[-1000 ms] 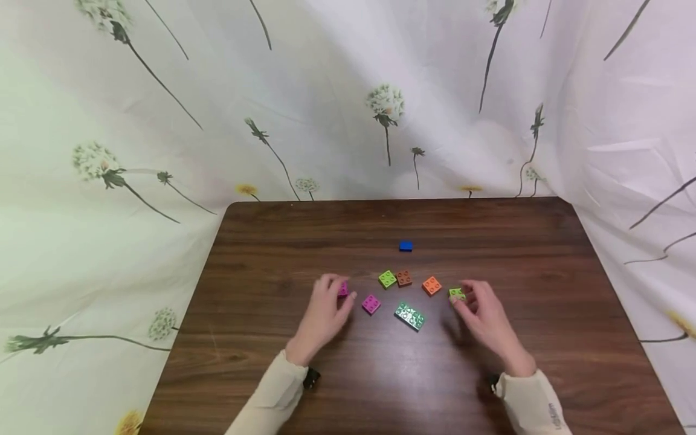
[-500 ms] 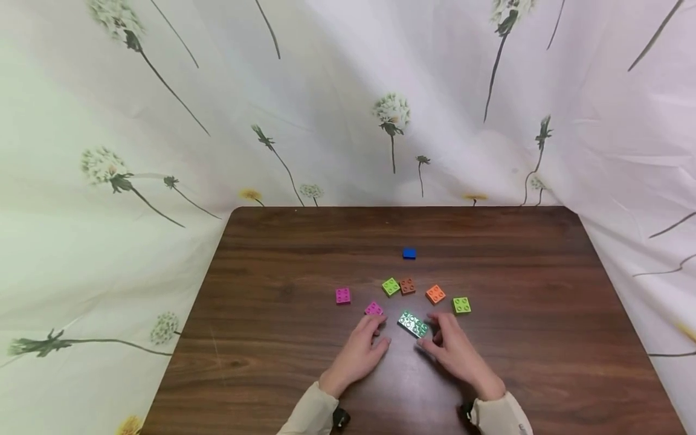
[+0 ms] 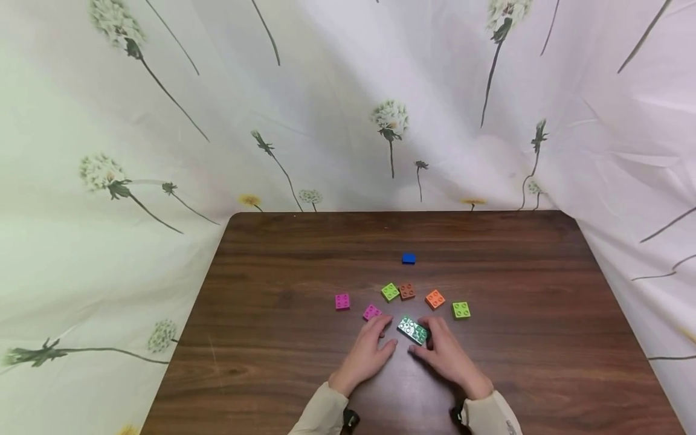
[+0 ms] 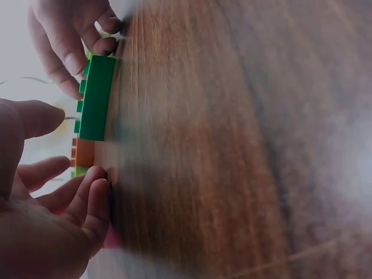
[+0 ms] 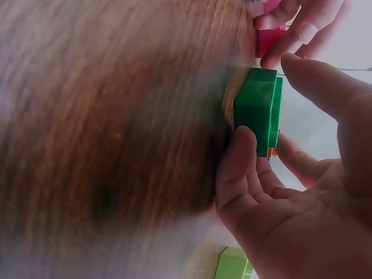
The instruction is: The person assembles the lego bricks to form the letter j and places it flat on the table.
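Between parted left fingers (image 3: 375, 327) and right fingers (image 3: 437, 329) sits the green brick (image 3: 411, 330), ungripped, perhaps touched.

Left sleeve (image 3: 322, 411) and right sleeve (image 3: 492, 415): cream, long, wider than the wrist; the latter bears a dark marking (image 3: 511, 428), illegible. Small black device (image 3: 350, 418) at left cuff, matching black unit (image 3: 458, 415) at right. Left hand (image 3: 365, 355) and right hand (image 3: 444, 353): bare.
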`<state>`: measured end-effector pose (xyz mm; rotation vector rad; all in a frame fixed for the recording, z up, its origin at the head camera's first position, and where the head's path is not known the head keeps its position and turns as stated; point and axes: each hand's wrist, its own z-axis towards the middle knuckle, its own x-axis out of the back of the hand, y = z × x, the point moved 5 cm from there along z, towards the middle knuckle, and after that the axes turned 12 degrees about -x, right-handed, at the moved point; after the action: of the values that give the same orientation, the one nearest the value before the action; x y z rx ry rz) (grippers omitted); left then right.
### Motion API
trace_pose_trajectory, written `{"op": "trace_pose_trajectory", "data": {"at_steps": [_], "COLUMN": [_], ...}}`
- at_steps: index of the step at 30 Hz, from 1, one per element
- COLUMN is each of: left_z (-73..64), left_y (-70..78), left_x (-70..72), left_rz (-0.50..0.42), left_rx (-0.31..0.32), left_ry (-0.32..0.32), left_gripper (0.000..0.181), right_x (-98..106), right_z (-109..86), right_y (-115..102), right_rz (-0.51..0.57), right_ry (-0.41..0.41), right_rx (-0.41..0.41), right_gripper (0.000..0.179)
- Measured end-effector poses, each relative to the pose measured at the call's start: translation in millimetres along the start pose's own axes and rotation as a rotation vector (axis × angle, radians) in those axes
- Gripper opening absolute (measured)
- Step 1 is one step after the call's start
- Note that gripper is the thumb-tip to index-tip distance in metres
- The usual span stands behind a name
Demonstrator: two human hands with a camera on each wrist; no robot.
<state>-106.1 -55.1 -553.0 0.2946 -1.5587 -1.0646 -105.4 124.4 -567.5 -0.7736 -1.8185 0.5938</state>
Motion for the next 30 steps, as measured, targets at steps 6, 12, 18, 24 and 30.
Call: {"op": "trace_pose_trajectory", "data": {"at_steps": [6, 12, 18, 24, 30], "left_z": [4.1, 8.7, 10.6, 15.7, 23.5], "left_y": [-3.6, -3.3, -5.3, -8.5, -13.9], "left_x": [-2.4, -4.6, -7.0, -7.0, -5.5], "left_rz": [-0.013, -0.020, -0.015, -0.031, -0.038], "left_rx": [-0.007, -0.052, -0.066, -0.066, -0.041], "left_ry": [-0.005, 0.002, 0.014, 0.020, 0.008], "left_gripper": [0.054, 0.053, 0.050, 0.045, 0.043], "right_x": [0, 1, -1, 0, 1], "right_z": [4.4, 7.6, 16.4, 26.5, 34.3], "right_y": [-3, -7, -6, -7, -9], "right_rz": [-0.020, -0.027, -0.036, -0.007, 0.006], "right_ry": [-0.014, -0.012, -0.039, -0.055, -0.034], "right_rx": [0.011, 0.062, 0.081, 0.128, 0.179], "right_gripper": [0.041, 0.034, 0.031, 0.030, 0.031]}}
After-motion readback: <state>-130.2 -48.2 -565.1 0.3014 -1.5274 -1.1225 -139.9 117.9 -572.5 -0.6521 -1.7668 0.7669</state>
